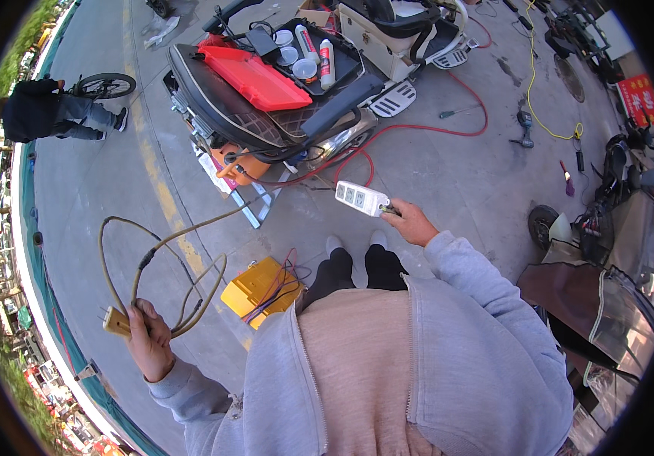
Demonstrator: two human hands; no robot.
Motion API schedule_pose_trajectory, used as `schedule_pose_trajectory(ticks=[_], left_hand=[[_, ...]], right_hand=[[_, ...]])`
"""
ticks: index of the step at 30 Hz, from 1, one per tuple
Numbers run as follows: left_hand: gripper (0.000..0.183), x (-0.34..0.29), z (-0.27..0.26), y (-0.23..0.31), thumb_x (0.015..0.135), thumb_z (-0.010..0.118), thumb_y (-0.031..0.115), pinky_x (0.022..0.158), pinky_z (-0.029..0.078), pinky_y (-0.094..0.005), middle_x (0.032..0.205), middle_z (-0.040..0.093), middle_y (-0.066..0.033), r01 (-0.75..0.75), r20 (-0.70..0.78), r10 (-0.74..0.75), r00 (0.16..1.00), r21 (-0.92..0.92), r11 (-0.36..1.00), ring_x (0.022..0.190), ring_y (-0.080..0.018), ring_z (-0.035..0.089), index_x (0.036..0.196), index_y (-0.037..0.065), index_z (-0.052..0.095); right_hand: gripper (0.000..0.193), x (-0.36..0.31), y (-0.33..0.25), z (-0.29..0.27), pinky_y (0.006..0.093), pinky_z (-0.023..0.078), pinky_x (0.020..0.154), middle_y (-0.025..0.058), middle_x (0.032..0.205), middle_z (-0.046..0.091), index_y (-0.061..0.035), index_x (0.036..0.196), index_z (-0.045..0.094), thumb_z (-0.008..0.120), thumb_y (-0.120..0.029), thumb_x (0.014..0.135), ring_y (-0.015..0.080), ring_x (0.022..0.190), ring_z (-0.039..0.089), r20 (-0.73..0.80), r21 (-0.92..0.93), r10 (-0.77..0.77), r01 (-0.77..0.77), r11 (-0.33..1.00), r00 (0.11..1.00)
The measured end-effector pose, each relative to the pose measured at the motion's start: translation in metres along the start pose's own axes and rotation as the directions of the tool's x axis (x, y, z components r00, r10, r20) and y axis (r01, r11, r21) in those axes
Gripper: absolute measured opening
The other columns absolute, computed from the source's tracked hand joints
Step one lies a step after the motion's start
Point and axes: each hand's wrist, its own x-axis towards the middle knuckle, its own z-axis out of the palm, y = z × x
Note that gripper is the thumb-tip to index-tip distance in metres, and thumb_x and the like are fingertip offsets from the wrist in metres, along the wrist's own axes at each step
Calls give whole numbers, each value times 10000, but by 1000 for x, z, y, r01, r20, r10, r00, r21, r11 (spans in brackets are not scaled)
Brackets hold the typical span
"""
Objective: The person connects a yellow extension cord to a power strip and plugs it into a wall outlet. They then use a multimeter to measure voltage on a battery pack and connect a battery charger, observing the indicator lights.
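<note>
My left hand (150,340), at the lower left, is closed around a tan electrical plug (117,323) with its prongs pointing outward. Loops of its brownish cable (106,254) also pass through this hand, and one length runs up toward the scooter. Right of centre, my right hand (415,225) grips one end of a white power strip (363,199), its sockets facing up. Part of that grip is hidden behind the fingers. The strip hangs in the air above the concrete, just in front of my feet.
Ahead stands a scooter (289,125) bearing an open red-lidded case (255,72) with tubes and tubs. A yellow box (258,285) with wires sits by my legs. A red hose (449,132), a drill (525,129) and a brush (568,182) lie rightward. Another person (34,110) stands far left.
</note>
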Motion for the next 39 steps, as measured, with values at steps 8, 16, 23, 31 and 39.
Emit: schedule_pose_trajectory(ticks=[8, 16, 23, 31, 39], left_hand=[[339, -153, -106, 61, 886, 634, 381, 520, 338, -327, 594, 441, -18, -289, -1, 290, 957, 92, 953, 540, -166, 413, 779, 69, 557], [213, -238, -122, 52, 889, 634, 213, 419, 321, -254, 547, 437, -12, -36, -812, 79, 579, 71, 997, 468, -143, 422, 955, 11, 625], [404, -230, -86, 92, 980, 437, 327, 380, 263, -240, 466, 324, 30, -374, -640, 393, 660, 175, 911, 377, -96, 309, 662, 89, 511], [449, -176, -103, 188, 940, 469, 408, 400, 358, -234, 419, 382, 47, -422, -205, 389, 898, -651, 631, 379, -94, 421, 551, 188, 439], [273, -131, -104, 196, 955, 492, 367, 444, 392, -245, 558, 510, 67, -513, -361, 472, 804, -22, 858, 468, -81, 462, 765, 186, 570]], right_hand=[[93, 84, -57, 136, 452, 404, 883, 111, 933, 636, -100, 904, 632, 591, -155, 841, 322, 938, 570, 103, -441, -408, 409, 799, 907], [129, 107, -93, 124, 430, 440, 832, 39, 977, 610, -156, 947, 644, 619, -225, 841, 287, 935, 562, 62, -491, -615, 560, 667, 786], [279, 84, -106, 197, 453, 510, 805, 155, 1075, 585, -78, 1153, 569, 518, -223, 920, 360, 970, 619, 490, -398, -280, 497, 771, 826], [603, 62, -77, 180, 407, 434, 962, 213, 1187, 510, -38, 1149, 634, 593, -567, 863, 370, 1122, 531, 736, -61, -230, 401, 914, 637], [324, 59, -21, 134, 435, 480, 747, 146, 942, 573, -2, 792, 620, 672, -313, 862, 353, 857, 584, 542, -133, -386, 529, 838, 747]])
